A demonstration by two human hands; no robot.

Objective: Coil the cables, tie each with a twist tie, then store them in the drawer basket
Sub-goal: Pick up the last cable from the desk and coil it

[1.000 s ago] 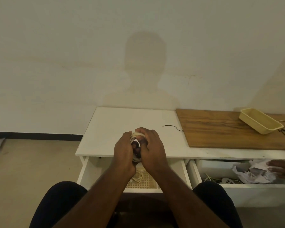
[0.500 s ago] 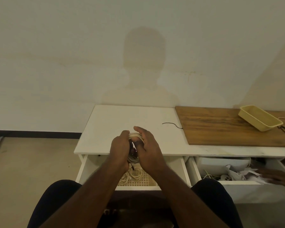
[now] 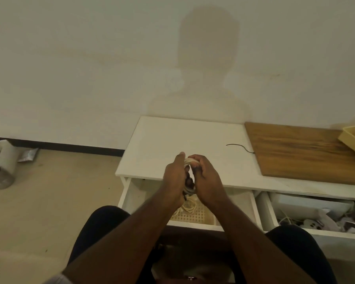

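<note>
Both hands — the left hand point(image 3: 175, 175) and the right hand point(image 3: 206, 177) — held the coiled white cable point(image 3: 190, 160) above the desk's point(image 3: 172, 140) front edge, fingers curled round its loops. A black twist tie point(image 3: 240, 147) lay near the wooden board point(image 3: 305, 152), untouched. Freeing a hand to fetch it could let the coil spring loose — or drop into the drawer basket point(image 3: 193, 215) untied.

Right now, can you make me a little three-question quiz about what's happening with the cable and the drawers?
1. True or false: both hands grip the coiled cable.
2. Where does the black twist tie lie? A) in the basket B) on the white tabletop C) on the floor
3. Fill in: a tied coil already lies in the ____.

Key: 1 true; 2 B; 3 basket. The left hand and right hand hold the cable above the open drawer.
</note>
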